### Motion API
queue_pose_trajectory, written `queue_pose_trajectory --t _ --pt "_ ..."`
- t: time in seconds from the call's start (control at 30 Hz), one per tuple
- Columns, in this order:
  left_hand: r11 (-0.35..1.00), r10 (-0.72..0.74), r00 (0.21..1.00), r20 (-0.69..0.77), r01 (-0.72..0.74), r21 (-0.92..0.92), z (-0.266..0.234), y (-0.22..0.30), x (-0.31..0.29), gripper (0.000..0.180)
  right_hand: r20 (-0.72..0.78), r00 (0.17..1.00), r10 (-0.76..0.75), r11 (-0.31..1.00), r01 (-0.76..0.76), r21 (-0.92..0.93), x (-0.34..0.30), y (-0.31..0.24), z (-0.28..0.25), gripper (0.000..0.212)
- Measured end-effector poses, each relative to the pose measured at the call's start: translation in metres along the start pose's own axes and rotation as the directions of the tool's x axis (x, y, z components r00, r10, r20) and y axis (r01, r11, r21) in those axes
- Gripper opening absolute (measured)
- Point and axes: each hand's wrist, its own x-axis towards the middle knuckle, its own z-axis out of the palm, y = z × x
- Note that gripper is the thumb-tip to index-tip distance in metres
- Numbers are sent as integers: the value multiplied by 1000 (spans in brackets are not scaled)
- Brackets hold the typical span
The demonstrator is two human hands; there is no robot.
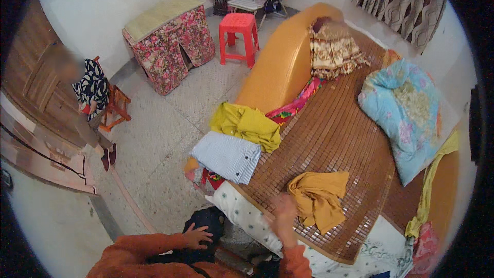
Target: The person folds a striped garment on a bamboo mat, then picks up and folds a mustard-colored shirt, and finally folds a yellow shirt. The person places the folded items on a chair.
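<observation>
My left hand rests with its fingers spread on dark cloth near my lap, holding nothing. Over the near edge of the bed, my right hand is raised and smeared, so its fingers cannot be made out. Just right of it lies a crumpled mustard-yellow garment on the brown tile mat; whether the hand touches it is unclear. Farther left along the bed's edge are a folded striped shirt and, beyond it, a yellow-green garment.
A blue floral quilt is heaped on the bed's right side, and a patterned brown cloth lies at its far end by the orange headboard. Left stand a red plastic stool and a floral-covered table. A person sits by the door.
</observation>
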Motion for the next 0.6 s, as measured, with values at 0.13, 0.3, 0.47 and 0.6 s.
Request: queue_pose_trajectory --t 0.13,0.3,0.47,0.6 --pt "940 190 943 274 -94 -327 61 -70 14 58 256 620 -741 407 112 907 8 -198 -74 51" --pt "803 288 887 361 -19 -595 -132 21 -98 49 333 354 -874 477 492 728 36 -293 -94 50" --pt "876 115 929 351 72 -478 -178 -12 -180 39 -62 313 -948 153 615 774 80 -360 -110 35" --pt "857 -75 884 461 294 -424 -189 0 -232 39 -216 257 -942 74 787 613 98 -387 -127 32"
